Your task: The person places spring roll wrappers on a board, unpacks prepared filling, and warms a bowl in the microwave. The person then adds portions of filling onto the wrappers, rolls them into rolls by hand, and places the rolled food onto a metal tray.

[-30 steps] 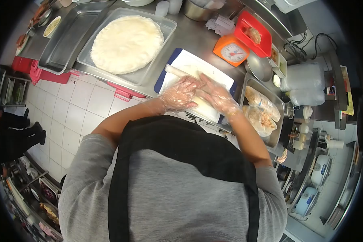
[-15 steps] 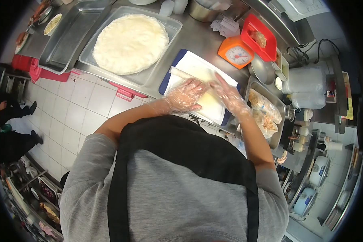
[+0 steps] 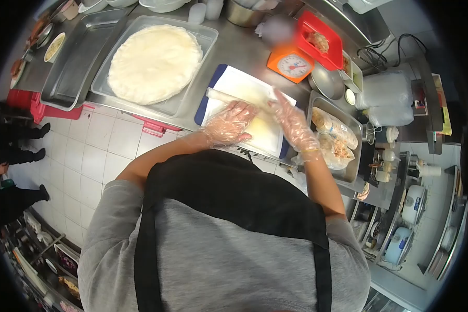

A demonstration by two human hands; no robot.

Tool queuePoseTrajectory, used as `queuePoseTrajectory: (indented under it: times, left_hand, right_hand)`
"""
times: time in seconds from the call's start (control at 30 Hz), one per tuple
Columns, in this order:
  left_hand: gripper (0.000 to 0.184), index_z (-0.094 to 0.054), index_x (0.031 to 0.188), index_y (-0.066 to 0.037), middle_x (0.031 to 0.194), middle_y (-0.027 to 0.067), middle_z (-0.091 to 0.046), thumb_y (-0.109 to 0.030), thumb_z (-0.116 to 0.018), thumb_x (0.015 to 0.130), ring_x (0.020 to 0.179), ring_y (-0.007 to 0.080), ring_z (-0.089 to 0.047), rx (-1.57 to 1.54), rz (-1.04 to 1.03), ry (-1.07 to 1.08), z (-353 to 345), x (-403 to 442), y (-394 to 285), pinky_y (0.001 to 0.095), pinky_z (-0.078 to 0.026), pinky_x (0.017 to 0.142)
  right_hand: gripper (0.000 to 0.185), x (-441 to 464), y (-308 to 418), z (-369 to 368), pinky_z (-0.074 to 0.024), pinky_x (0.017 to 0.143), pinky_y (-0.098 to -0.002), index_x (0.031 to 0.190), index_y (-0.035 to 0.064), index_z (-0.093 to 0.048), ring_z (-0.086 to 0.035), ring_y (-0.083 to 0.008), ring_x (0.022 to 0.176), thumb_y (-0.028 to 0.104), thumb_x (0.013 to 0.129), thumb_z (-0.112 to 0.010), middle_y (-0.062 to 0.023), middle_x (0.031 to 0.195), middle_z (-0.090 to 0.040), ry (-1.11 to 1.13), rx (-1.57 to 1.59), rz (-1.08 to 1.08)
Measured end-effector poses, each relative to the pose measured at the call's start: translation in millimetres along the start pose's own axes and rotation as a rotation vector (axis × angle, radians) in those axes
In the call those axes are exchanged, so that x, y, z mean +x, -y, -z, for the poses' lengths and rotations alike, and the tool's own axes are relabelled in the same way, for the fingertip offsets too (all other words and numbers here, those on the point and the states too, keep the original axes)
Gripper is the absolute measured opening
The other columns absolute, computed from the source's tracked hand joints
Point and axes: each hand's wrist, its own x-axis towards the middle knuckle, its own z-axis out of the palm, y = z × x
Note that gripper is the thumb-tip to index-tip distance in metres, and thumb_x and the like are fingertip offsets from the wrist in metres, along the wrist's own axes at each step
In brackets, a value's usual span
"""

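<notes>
A white board with blue ends (image 3: 232, 79) lies on the steel counter. Across it runs a thin pale roll (image 3: 218, 95), with a flat pale sheet (image 3: 262, 127) on the near side. My left hand (image 3: 230, 122), in a clear plastic glove, rests with fingers extended over the roll's middle. My right hand (image 3: 291, 120), also gloved, is stretched out at the roll's right part; its palm side and whatever it touches are partly hidden. A stack of round pale sheets (image 3: 155, 63) sits in a clear tray at the left.
Left of the stack is a long metal tray (image 3: 78, 62). An orange scale (image 3: 291, 63) holds a red tray (image 3: 320, 40) with food. Filled bags (image 3: 335, 130) lie in a metal pan (image 3: 354, 169) at the right. People's dark-clothed legs (image 3: 21, 143) show at far left.
My right hand has moved away from my left hand toward the right of the board. The camera view has shifted slightly, and the people at far left have moved.
</notes>
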Motion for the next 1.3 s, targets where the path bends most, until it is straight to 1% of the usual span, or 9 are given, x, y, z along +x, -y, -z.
queuePoseTrajectory:
  times: [0.17,0.27,0.43,0.57,0.77,0.97,1.03,1.17,1.3]
  left_hand:
    - [0.077,-0.039,0.142,0.005,0.138,0.0189,-0.045,-0.041,-0.065,0.085,0.13,0.0348,-0.04,0.081,-0.017,-0.028,-4.1,-1.0,-0.1,0.0489,-0.03,0.113]
    - [0.077,-0.038,0.142,0.005,0.138,0.0194,-0.045,-0.042,-0.063,0.087,0.131,0.035,-0.04,0.078,0.0,-0.017,-5.3,-1.7,-0.1,0.0487,-0.029,0.114]
    - [0.073,-0.038,0.143,0.005,0.142,0.0227,-0.044,-0.039,-0.06,0.09,0.131,0.0393,-0.039,0.042,0.018,0.004,-4.6,-1.9,-2.0,0.0488,-0.024,0.116]
    - [0.074,-0.038,0.143,0.005,0.14,0.0229,-0.045,-0.04,-0.06,0.089,0.13,0.0396,-0.04,0.04,0.035,0.014,-2.4,-0.2,-3.9,0.0478,-0.026,0.115]
    - [0.074,-0.039,0.142,0.005,0.139,0.0234,-0.045,-0.038,-0.063,0.087,0.129,0.0396,-0.041,0.05,0.032,0.001,1.0,0.2,-6.2,0.0469,-0.029,0.114]
    - [0.073,-0.039,0.142,0.006,0.139,0.0234,-0.045,-0.036,-0.063,0.087,0.131,0.0396,-0.04,0.034,0.036,0.005,-1.2,0.5,-5.1,0.0473,-0.028,0.115]
    - [0.073,-0.039,0.142,0.006,0.14,0.0233,-0.045,-0.036,-0.063,0.087,0.131,0.0396,-0.04,0.03,0.034,0.007,-1.7,0.8,-4.8,0.0475,-0.027,0.115]
    - [0.074,-0.037,0.143,0.006,0.14,0.0234,-0.045,-0.037,-0.063,0.088,0.132,0.0397,-0.039,0.037,0.032,0.01,-2.1,-0.1,-5.3,0.0475,-0.025,0.116]
    - [0.075,-0.036,0.144,0.006,0.141,0.0237,-0.044,-0.038,-0.061,0.089,0.133,0.04,-0.038,0.043,0.034,0.024,-2.9,-0.2,-4.3,0.0473,-0.024,0.117]
  right_hand:
    - [0.048,-4.2,-21.2,23.9,-0.0503,0.088,-0.0312,0.138,0.0065,-0.053,-0.065,-0.0183,0.098,0.031,0.097,-0.057,-0.0141,0.109,-0.069,-0.254,0.226,-0.179]
    - [0.036,50.6,-127.3,54.8,-0.0514,0.078,-0.0308,0.122,0.0051,-0.063,-0.063,-0.0156,0.084,0.024,0.091,-0.062,-0.0124,0.099,-0.069,-0.735,0.149,0.175]
    - [0.032,120.6,-123.5,105.4,-0.0502,0.076,-0.0334,0.118,0.0079,-0.065,-0.063,-0.0182,0.087,0.019,0.089,-0.061,-0.0088,0.098,-0.07,-0.62,0.04,-0.197]
    - [0.038,159.5,-171.6,85.7,-0.0506,0.084,-0.0381,0.113,0.0072,-0.069,-0.067,-0.0238,0.097,0.034,0.087,-0.061,-0.0151,0.1,-0.071,-0.655,0.026,-0.113]
    - [0.041,110.5,-91.1,110.2,-0.0508,0.09,-0.0435,0.103,0.0108,-0.074,-0.066,-0.033,0.102,0.044,0.081,-0.066,-0.0155,0.106,-0.071,-0.325,-0.601,-0.464]
    - [0.04,103.0,-79.6,94.4,-0.0528,0.085,-0.0412,0.095,0.0077,-0.076,-0.069,-0.0313,0.094,0.045,0.082,-0.067,-0.0158,0.1,-0.072,-0.325,-0.488,-0.243]
    - [0.048,138.0,-158.7,107.2,-0.0519,0.086,-0.0403,0.106,0.0049,-0.072,-0.069,-0.029,0.093,0.048,0.088,-0.061,-0.0163,0.1,-0.073,-0.271,-0.348,-0.132]
    - [0.069,116.3,-127.5,124.8,-0.0487,0.092,-0.0391,0.132,-0.0013,-0.056,-0.066,-0.0246,0.095,0.057,0.098,-0.046,-0.0183,0.105,-0.071,-0.4,0.377,-0.324]
    - [0.081,115.2,-118.2,112.6,-0.0456,0.096,-0.0386,0.138,-0.0021,-0.048,-0.064,-0.0255,0.1,0.067,0.096,-0.04,-0.02,0.11,-0.068,-0.265,0.238,-0.388]
